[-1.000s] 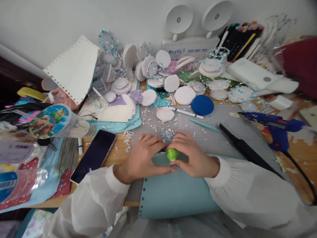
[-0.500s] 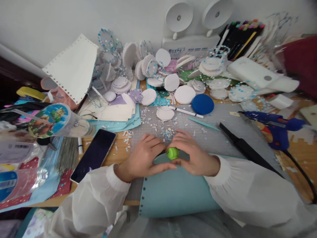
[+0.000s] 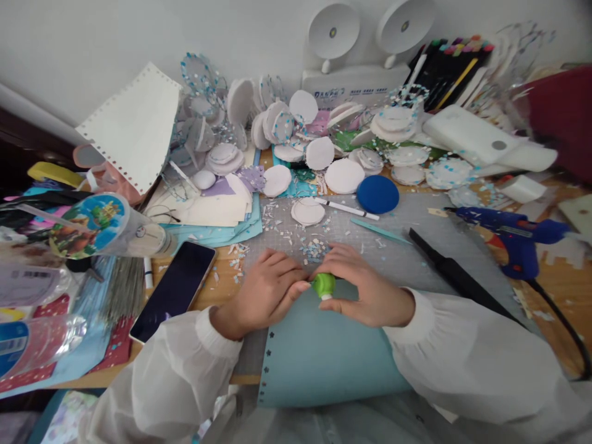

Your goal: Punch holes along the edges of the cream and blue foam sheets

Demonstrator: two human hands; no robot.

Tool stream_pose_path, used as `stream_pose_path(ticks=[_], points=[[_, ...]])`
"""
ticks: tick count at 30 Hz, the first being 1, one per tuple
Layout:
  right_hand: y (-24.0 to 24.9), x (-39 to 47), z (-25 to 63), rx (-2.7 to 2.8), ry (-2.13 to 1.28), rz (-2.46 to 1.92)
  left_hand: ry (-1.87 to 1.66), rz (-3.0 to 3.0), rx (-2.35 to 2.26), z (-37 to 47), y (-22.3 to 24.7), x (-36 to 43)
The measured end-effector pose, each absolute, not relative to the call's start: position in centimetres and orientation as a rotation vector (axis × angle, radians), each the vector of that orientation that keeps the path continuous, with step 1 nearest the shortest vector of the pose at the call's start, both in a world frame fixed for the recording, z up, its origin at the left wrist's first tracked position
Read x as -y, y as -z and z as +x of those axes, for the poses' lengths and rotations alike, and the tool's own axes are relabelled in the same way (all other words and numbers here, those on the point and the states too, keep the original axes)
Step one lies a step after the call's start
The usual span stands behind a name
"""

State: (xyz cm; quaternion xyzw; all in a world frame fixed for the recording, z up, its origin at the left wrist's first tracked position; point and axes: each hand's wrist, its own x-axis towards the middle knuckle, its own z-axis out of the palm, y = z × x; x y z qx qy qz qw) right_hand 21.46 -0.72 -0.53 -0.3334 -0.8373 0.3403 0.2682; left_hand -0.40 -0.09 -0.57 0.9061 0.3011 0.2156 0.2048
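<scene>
A small lime-green craft punch (image 3: 325, 285) with a white part underneath is held between the thumb and fingers of my right hand (image 3: 365, 290). It sits at the upper edge of a teal sheet (image 3: 328, 351). Small flower-shaped holes run down the sheet's left edge. My left hand (image 3: 268, 290) is closed, its thumb and fingertips pinching the sheet's edge just left of the punch. The fingers of both hands partly hide that edge. Tiny blue and white paper bits (image 3: 314, 250) lie just beyond the hands on the grey cutting mat (image 3: 398, 265).
To the left lie a phone (image 3: 173, 290) and a tipped plastic cup (image 3: 111, 225). White paper discs (image 3: 345, 176), a blue lid (image 3: 378, 194) and a white pen (image 3: 349, 208) are at the back. On the right are a black-handled tool (image 3: 462, 277) and a blue glue gun (image 3: 518, 231).
My left thumb has drawn back from below the punch to the sheet's edge at its left. The punch has turned and shifted slightly right, and its white underside now shows.
</scene>
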Motion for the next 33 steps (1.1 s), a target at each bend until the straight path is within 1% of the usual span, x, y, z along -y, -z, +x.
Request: stream_pose_path(ticks=[18,23,29,33], points=[[0.0,0.5,22.3,2.393,-0.807,-0.950,-0.614,2.491,-0.916,-0.4,0.5,-0.1],[0.0,0.6,22.4,2.400,-0.737,-0.979,-0.602,2.589,-1.068,0.2,-1.1,0.5],[0.1,0.7,22.4,2.420,-0.707,-0.988,-0.420,2.824,-1.277,3.1,-3.4,2.3],[-0.1,0.8,22.5,2.417,-0.668,-0.979,-0.252,2.857,-1.180,4.2,-3.5,1.6]])
